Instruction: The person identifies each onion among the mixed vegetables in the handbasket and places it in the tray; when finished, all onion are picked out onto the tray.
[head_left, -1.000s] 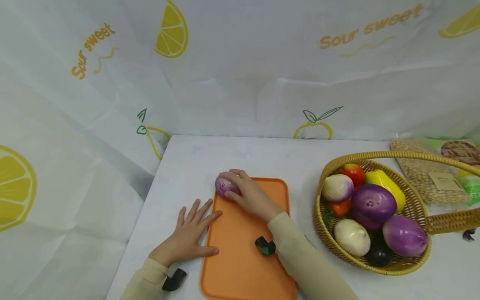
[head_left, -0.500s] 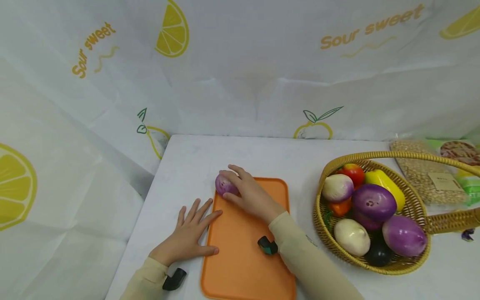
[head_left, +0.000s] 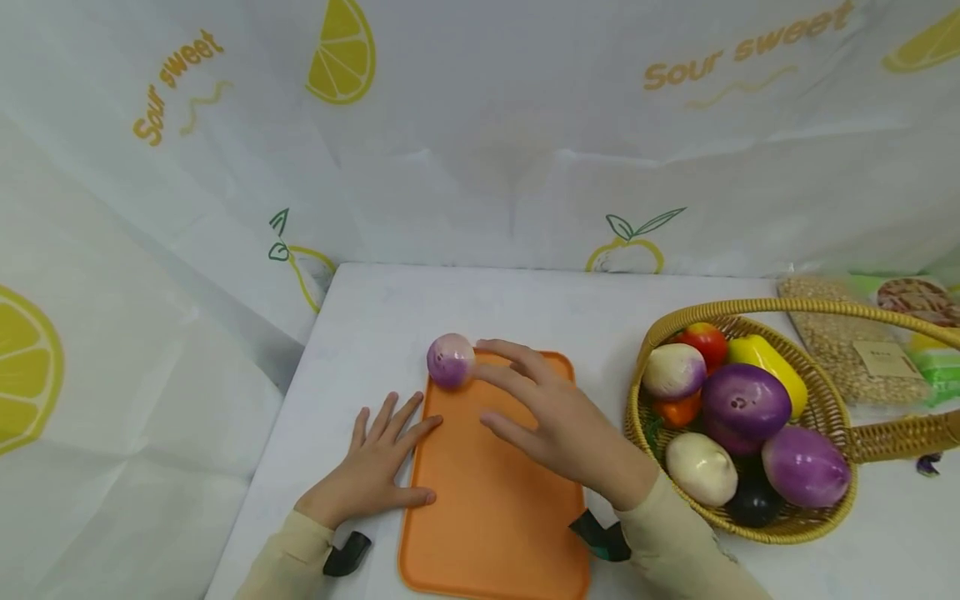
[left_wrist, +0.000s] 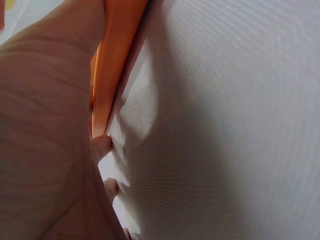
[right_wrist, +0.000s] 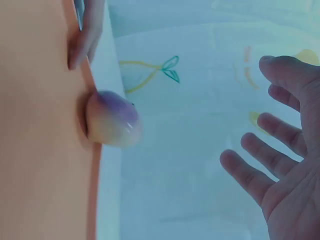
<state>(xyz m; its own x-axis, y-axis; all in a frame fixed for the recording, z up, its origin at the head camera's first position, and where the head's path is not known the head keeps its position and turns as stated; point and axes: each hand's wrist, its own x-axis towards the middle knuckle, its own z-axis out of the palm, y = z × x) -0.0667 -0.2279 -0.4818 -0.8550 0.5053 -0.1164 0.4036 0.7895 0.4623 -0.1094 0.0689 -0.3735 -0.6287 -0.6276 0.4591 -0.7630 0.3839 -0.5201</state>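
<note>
The left hand [head_left: 378,471] lies splayed by the tray's [head_left: 487,533] left edge, gripping nothing. The right hand [head_left: 558,425] hangs empty, fingers parted. Just left of its fingertips, apart, the roundish turnip [head_left: 450,362] sits at the tray's far-left corner.

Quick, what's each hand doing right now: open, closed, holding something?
Left hand: open, fingers spread, at the edge of the orange tray.
Right hand: open and empty, near the purple-and-white vegetable.

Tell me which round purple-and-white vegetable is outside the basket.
The vegetable at the far-left corner of the orange tray; the other, whiter one lies inside the basket.
</note>
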